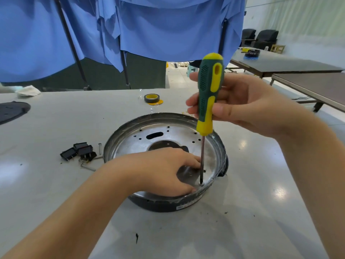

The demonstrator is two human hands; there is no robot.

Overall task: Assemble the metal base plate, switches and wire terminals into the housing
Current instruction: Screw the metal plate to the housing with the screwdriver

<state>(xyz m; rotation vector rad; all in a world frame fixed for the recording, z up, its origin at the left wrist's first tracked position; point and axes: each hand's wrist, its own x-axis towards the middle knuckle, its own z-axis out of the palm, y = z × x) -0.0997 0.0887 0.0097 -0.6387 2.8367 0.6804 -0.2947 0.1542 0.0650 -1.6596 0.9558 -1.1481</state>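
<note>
A round dark housing [168, 205] sits on the grey table with a shiny metal base plate [134, 144] lying inside it. My right hand [240, 105] grips the green and yellow handle of a screwdriver [210, 94], held upright. Its shaft runs down to a screw [201, 183] near the plate's front right rim. My left hand [162, 171] rests inside the housing, fingers touching the shaft just above the tip. Three black rocker switches [78, 152] lie in a cluster left of the housing, with loose screws [87, 167] beside them.
A roll of black and yellow tape [152, 98] lies behind the housing. A dark round cover [11, 111] sits at the table's far left edge, a white cloth [28, 90] behind it. Blue sheets hang at the back. More tables [298, 71] stand to the right.
</note>
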